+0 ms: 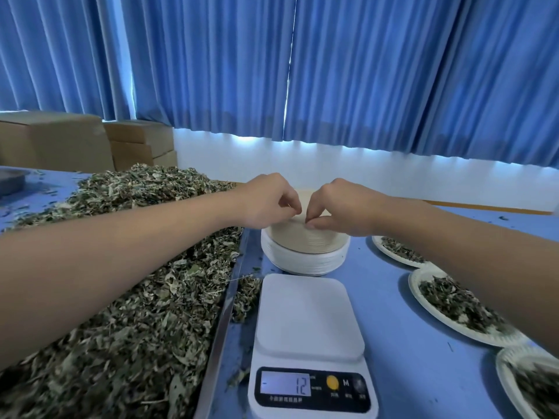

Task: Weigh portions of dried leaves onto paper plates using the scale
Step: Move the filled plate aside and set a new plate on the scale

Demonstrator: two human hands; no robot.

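Both hands meet over the stack of paper plates [305, 249], which stands just beyond the scale [310, 334] at the middle of the blue table [408, 343]. The left hand [266, 201] comes in from the left, the right hand [338, 207] from the right, and their fingertips nearly touch at the near rim of the top plate. Both are pinched shut on that rim: the right thumb and forefinger look closed on the edge of the top plate, the left fingers curl tight beside them, seemingly picking at the same edge to peel one plate free. The stack sits flat, so the plate should come away upward and toward the person, straight to the scale platform just below. Neither hand is clearly nearer; the rim lies right under both.

The scale platform is bare, and its display appears to show a minus sign and 12. To the left, a heap of dried leaves [121, 313] fills a metal tray [223, 325], touching the left forearm. To the right, three filled plates [447, 300] line the table edge under the right forearm. Behind hang blue curtains [363, 71], with cardboard boxes [60, 140] at far left.
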